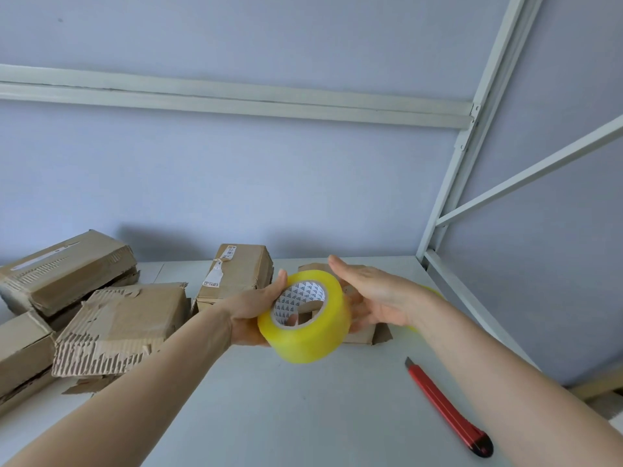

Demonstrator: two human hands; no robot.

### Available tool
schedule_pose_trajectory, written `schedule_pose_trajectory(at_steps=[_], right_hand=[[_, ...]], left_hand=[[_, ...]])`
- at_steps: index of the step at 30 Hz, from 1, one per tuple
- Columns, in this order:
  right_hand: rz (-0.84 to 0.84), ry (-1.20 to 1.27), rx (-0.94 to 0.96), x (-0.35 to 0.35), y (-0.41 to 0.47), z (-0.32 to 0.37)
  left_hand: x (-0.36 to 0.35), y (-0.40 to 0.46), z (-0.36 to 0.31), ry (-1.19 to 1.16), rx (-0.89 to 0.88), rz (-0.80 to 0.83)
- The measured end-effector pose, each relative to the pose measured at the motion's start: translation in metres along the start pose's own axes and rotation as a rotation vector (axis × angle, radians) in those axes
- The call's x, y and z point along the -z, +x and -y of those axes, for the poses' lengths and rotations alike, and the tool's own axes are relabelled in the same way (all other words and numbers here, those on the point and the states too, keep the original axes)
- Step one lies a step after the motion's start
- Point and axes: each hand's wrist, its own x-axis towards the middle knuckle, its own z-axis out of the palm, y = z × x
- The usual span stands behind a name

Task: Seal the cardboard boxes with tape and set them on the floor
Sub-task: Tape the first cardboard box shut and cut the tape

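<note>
A big yellow tape roll (310,326) hangs above the white table (269,406), and my left hand (253,310) grips it from the left with fingers through its core. My right hand (374,294) is spread flat against the roll's right side, fingers apart. Behind both hands lies a small cardboard box (365,335), mostly hidden. An upright box with labels (236,274) stands at the back centre. A torn corrugated box (121,326) lies left of my left arm, beside two more boxes, one at the back left (67,267) and one at the left edge (20,352).
A red utility knife (448,407) lies on the table by my right forearm. A second yellow roll (435,293) peeks out behind my right wrist. A white metal frame (448,203) rises at the table's right edge, with a rail (236,99) along the blue wall.
</note>
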Motion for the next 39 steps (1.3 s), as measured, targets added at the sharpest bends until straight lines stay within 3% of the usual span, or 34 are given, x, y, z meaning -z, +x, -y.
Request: schedule_pose_trajectory(at_steps=[5, 10, 14, 16, 18, 20, 24, 28, 32, 36, 39], right_hand=[[0.012, 0.296, -0.07, -0.005, 0.005, 0.009], [0.008, 0.353, -0.063, 0.001, 0.005, 0.021], [-0.168, 0.352, -0.018, 0.004, 0.007, 0.035], [-0.254, 0.304, 0.013, 0.006, 0.009, 0.04], [-0.306, 0.249, 0.038, 0.006, 0.009, 0.044], [-0.333, 0.216, 0.047, 0.007, 0.008, 0.045], [-0.315, 0.139, 0.115, 0.015, 0.003, 0.044], [-0.527, -0.289, 0.322, 0.022, -0.002, 0.035], [-0.535, -0.25, 0.51, 0.018, 0.003, 0.025], [-0.542, -0.197, 0.543, 0.021, 0.01, 0.026], [-0.541, -0.323, 0.56, 0.022, 0.013, 0.029]], left_hand=[[-0.017, -0.01, -0.011, 0.068, -0.11, 0.067], [-0.029, -0.016, -0.024, 0.308, -0.331, -0.097], [-0.042, -0.009, -0.025, 0.537, -0.708, -0.471], [-0.05, -0.007, -0.025, 0.531, -0.82, -0.358], [-0.057, -0.007, -0.024, 0.633, -0.797, -0.18], [-0.062, -0.005, -0.021, 0.693, -0.793, -0.107], [-0.061, -0.001, -0.02, 0.53, -0.772, -0.11], [-0.064, -0.005, -0.021, 0.392, -0.718, -0.119], [-0.071, -0.003, -0.021, 0.378, -0.706, -0.122], [-0.076, -0.004, -0.023, 0.364, -0.633, -0.136], [-0.079, -0.007, -0.025, 0.361, -0.549, -0.129]])
